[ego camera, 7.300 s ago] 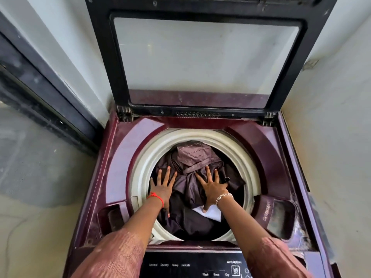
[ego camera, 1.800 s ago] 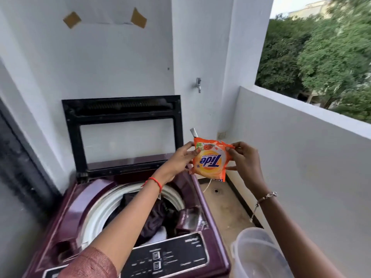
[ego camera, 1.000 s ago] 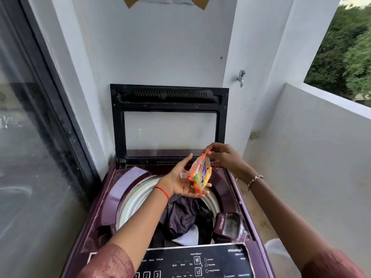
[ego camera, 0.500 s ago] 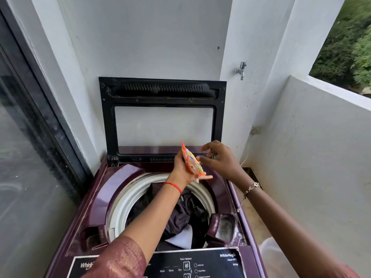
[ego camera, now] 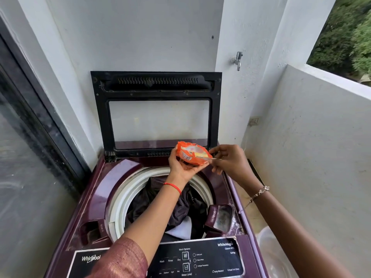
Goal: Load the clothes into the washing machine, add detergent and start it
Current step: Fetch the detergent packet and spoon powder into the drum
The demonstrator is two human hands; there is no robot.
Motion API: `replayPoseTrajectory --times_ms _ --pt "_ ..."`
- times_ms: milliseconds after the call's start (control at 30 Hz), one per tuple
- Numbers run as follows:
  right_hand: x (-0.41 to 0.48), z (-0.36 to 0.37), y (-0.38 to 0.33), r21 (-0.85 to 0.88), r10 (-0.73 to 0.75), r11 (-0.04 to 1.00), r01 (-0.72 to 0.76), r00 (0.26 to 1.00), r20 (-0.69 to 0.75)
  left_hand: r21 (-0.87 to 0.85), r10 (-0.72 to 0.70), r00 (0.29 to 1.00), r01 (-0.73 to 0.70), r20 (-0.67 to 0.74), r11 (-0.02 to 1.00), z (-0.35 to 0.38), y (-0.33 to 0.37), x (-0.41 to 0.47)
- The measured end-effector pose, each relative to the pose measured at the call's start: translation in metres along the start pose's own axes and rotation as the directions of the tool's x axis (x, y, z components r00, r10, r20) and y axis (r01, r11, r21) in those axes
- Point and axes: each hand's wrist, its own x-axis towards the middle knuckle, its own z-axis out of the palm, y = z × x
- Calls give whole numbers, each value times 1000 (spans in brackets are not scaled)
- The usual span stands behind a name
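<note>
A maroon top-load washing machine (ego camera: 112, 189) stands with its black-framed lid (ego camera: 155, 85) up against the wall. Dark clothes (ego camera: 186, 209) and a white piece fill the drum inside the white rim (ego camera: 122, 199). The detergent tray (ego camera: 220, 217) sits at the drum's front right. My left hand (ego camera: 181, 167) cups an orange detergent sachet (ego camera: 191, 153) above the drum's back edge. My right hand (ego camera: 230, 160) pinches the sachet's right corner with thumb and forefinger.
The black control panel (ego camera: 200, 259) runs along the machine's front. A translucent plastic bucket (ego camera: 275, 255) stands on the floor at the right. A tap (ego camera: 237, 60) juts from the wall above. A glass door (ego camera: 26, 157) is on the left, a low balcony wall (ego camera: 313, 157) on the right.
The sachet has turned from edge-on to lying flat in my left palm. My right hand has shifted to pinch its right corner. The view dipped slightly toward the machine.
</note>
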Motion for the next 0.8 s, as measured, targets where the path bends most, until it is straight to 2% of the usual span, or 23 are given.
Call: replayPoseTrajectory --times_ms 67,167,300,367,467,533,667,733,800 --pt "0 -4 -6 -161 -105 982 98 994 -32 -13 13 1000 -12 22 1000 -1 -2 -2" --pt "-6 -7 -14 -394 -345 869 299 937 -51 -43 36 999 -36 12 998 -4 -2 0" --pt "-16 -6 -19 -457 -557 718 525 827 75 -100 51 999 -51 -1 994 -8 -5 -2" --pt "-20 -3 -18 -497 -621 637 588 774 120 -109 63 998 -63 -10 992 -10 -6 -5" --pt "-27 3 -15 -593 -645 548 589 749 148 -99 84 996 -86 -27 991 -9 -9 -9" --pt "-30 10 -14 -663 -627 498 559 760 169 -78 116 992 -119 -46 990 -7 -11 -13" --pt "-43 25 -17 -787 -585 444 429 804 109 -33 178 981 -180 -73 983 -1 -16 -20" --pt "-48 33 -20 -789 -558 475 390 827 72 -1 200 977 -201 -78 980 1 -19 -22" --pt "-44 37 -20 -723 -512 589 361 859 12 8 230 970 -230 -81 973 2 -21 -20"
